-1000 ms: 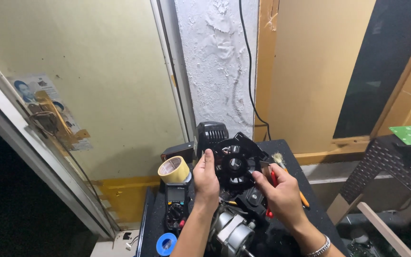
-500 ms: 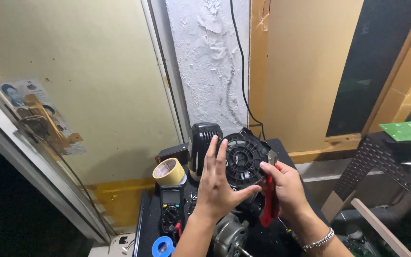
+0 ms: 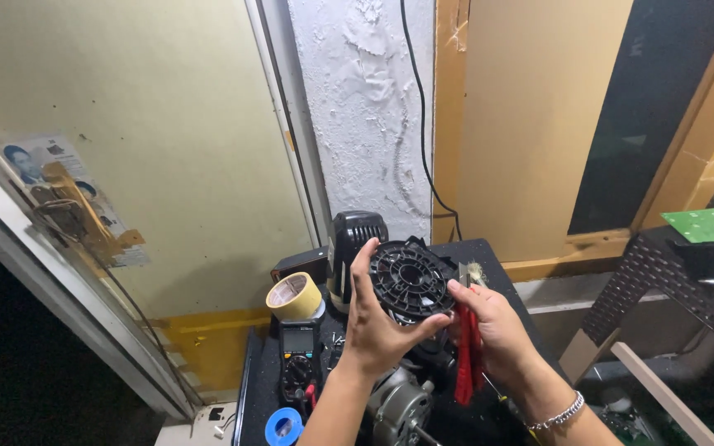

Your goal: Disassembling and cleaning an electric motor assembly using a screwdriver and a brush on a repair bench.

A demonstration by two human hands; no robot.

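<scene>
Your left hand (image 3: 373,330) is closed around the black round fan cover (image 3: 413,281), lifted above the grey motor (image 3: 398,405) on the worktop (image 3: 489,256). Your right hand (image 3: 497,326), just right of the cover, steadies its edge and grips red-handled pliers (image 3: 466,355). Left of the cover sits a tape roll (image 3: 293,296).

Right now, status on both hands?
Left hand grips black round fan cover. Right hand steadies its edge, holding red-handled pliers. Nothing blocking.

A small repair workshop: a multimeter (image 3: 297,363), tape roll (image 3: 292,296), motor (image 3: 398,406) and circuit board (image 3: 708,223) crowd the bench (image 3: 497,256).
</scene>
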